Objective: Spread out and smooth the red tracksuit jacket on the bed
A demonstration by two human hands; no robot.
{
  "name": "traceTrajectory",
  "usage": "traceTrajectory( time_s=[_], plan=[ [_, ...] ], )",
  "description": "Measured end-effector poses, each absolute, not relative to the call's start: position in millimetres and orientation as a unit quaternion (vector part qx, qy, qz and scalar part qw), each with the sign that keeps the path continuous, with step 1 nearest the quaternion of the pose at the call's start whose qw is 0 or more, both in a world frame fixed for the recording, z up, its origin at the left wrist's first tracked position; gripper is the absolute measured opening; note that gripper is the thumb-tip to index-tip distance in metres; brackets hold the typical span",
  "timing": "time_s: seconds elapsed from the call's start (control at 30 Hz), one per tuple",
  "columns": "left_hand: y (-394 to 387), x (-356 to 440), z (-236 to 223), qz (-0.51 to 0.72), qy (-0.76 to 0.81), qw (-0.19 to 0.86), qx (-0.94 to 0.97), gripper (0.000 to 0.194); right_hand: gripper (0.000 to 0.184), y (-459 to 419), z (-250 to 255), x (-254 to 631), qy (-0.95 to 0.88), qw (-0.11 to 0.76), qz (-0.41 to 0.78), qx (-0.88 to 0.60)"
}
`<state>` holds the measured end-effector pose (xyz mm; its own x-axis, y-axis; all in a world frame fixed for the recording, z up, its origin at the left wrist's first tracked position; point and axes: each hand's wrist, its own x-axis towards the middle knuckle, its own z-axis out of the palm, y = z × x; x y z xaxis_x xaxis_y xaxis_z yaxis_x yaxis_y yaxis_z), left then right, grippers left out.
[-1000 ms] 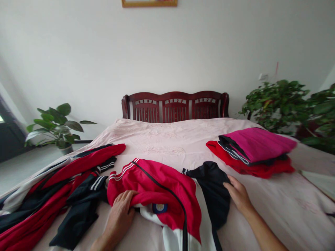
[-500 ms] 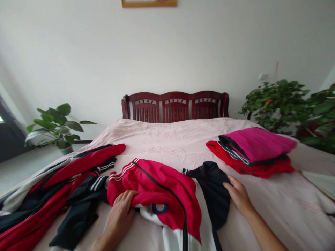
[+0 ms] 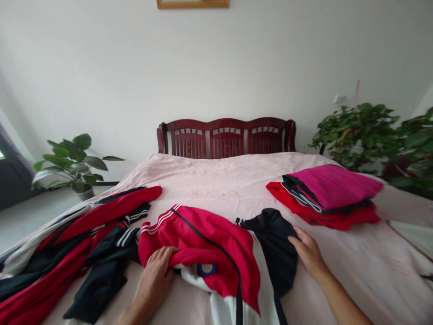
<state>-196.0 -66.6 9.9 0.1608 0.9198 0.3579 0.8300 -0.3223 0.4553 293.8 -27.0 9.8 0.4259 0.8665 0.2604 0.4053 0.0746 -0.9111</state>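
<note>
On a pale pink bedspread (image 3: 216, 189), the left hand (image 3: 154, 282) sits near 6 o'clock, fingers curled into a red track jacket (image 3: 206, 239); the right hand (image 3: 308, 253) lies open, fingertips on a navy sleeve (image 3: 274, 243). Crumpled tracksuit garments (image 3: 84, 239) heap at 9 o'clock; a folded magenta-and-red stack (image 3: 328, 192) sits at 2 o'clock, before a dark wooden headboard (image 3: 226, 137).

Red track jacket (image 3: 203, 239): synthetic knit, slight sheen, white-striped trim. Black track top (image 3: 275, 253): matt knit. Bedspread (image 3: 216, 180): pale pink cloth, matt, creased. Headboard (image 3: 226, 137): dark red wood, semi-gloss varnish. Folded magenta garment (image 3: 333, 187): smooth matt cloth. Potted plant (image 3: 72, 162): glossy leaves.
</note>
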Motion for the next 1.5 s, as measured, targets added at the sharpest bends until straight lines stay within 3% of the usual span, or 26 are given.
traceTrajectory(
  time_s=[1.5],
  plan=[
    [-66.0, -196.3, 9.3, 0.295, 0.576, 0.05, 0.761, 0.05, 0.049, -27.7, 10.1, 292.4, -0.491, 0.547, 0.225, -0.64]
  ],
)
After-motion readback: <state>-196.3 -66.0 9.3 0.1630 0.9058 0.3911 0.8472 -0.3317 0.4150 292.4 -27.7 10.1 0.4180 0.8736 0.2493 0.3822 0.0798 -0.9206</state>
